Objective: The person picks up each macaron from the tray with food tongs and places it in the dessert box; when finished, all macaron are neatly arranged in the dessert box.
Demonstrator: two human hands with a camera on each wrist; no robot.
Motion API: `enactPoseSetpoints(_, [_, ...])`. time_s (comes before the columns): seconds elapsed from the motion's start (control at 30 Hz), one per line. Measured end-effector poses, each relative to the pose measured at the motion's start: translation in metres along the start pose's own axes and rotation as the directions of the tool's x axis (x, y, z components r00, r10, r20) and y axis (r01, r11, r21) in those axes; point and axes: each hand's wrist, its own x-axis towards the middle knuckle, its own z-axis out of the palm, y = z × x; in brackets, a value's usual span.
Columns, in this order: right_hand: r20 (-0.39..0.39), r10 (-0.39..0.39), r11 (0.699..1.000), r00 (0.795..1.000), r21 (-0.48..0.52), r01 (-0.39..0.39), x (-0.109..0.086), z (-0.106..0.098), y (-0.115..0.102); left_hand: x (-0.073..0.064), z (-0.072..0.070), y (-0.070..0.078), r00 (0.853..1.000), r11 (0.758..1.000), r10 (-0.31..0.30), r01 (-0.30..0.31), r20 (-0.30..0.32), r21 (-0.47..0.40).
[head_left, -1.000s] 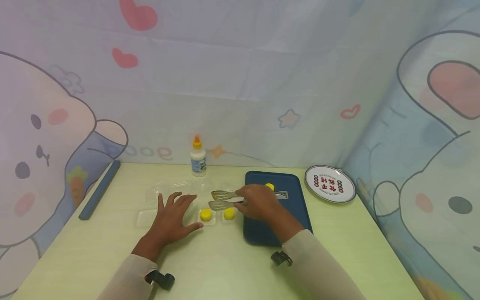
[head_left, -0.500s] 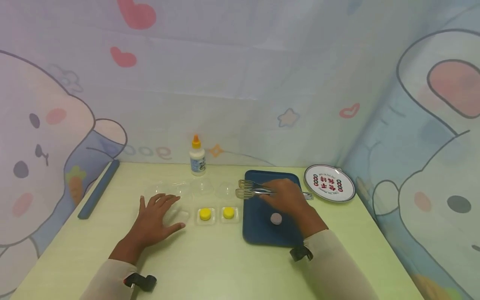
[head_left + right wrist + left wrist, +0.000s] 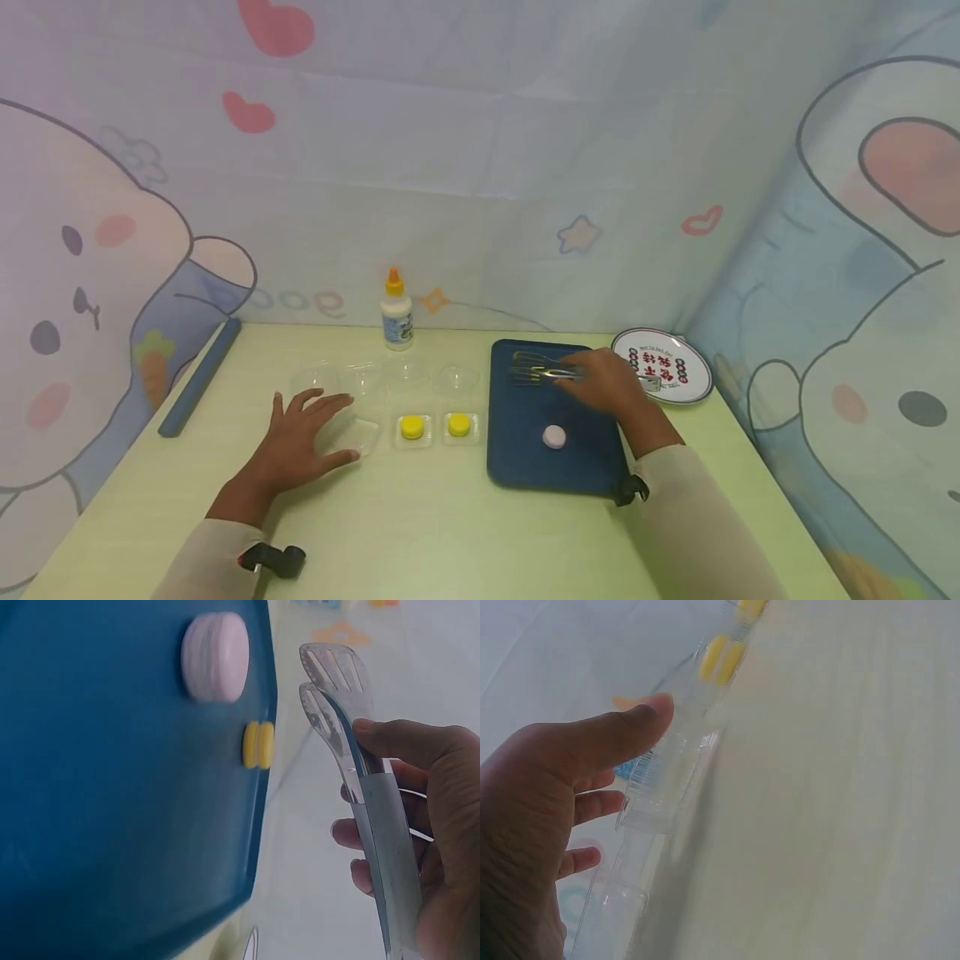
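My right hand [image 3: 611,383] grips metal tongs [image 3: 386,847] over the far part of the blue tray [image 3: 517,458]. The slotted tips stand slightly apart with nothing between them. A pink macaron [image 3: 554,437] lies on the tray, nearer to me. Farther back on it is a yellow macaron [image 3: 258,745], mostly covered by the tongs in the head view. At left, my left hand [image 3: 296,446] has its fingers spread beside a clear plastic box [image 3: 362,435]. Two more clear boxes in that row hold yellow macarons [image 3: 412,427], one in each.
Several clear domed lids [image 3: 455,380] line up behind the boxes. A white glue bottle [image 3: 397,321] with an orange tip stands near the back curtain. The printed plate [image 3: 648,390] is right of the tray, and a blue-grey bar [image 3: 198,379] lies along the left edge.
My right hand has carried the tongs rightward from beside the boxes to over the tray, uncovering the pink macaron. My left hand has drawn left, away from the boxed macarons.
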Motion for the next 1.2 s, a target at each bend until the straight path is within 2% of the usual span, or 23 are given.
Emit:
enactPoseSetpoints(0.23, [0.002,0.010,1.000,1.000,-0.007,-0.010,0.000,-0.004,0.011,-0.001,0.002,-0.001,1.000,1.000,0.025,-0.025,-0.003,-0.005])
enactPoseSetpoints(0.63, [-0.008,0.040,0.999,0.999,-0.014,-0.040,0.000,-0.012,0.020,0.000,0.000,0.000,0.999,1.000,0.026,-0.026,-0.019,-0.011])
enactPoseSetpoints(0.93, [0.060,0.083,0.991,0.995,-0.105,-0.077,0.006,-0.015,0.026,-0.001,0.000,0.001,1.000,0.999,0.018,-0.019,-0.019,-0.039])
enactPoseSetpoints(1.2, [0.090,0.116,0.982,0.989,-0.158,-0.101,0.014,-0.013,0.028,-0.001,0.002,0.000,0.999,0.999,0.025,-0.026,-0.026,-0.046])
